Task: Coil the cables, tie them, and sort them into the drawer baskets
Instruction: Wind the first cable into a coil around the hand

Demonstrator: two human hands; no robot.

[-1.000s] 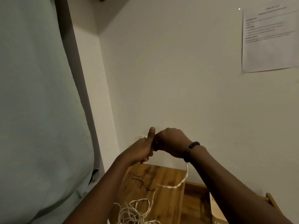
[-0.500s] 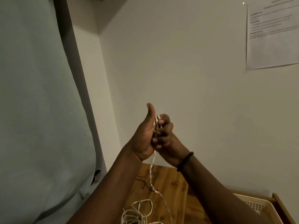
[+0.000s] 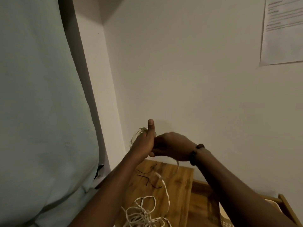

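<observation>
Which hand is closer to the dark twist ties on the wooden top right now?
Left. The left hand is raised just above and left of the dark twist ties; the right hand is raised further right.

A printed paper sheet [image 3: 283, 30] hangs on the pale wall [image 3: 188, 79], in the upper right corner; its text is too blurred to read. A large pale green fabric surface [image 3: 37, 104] fills the left side. A dark beaded bracelet [image 3: 196, 153] sits on the wrist.
</observation>
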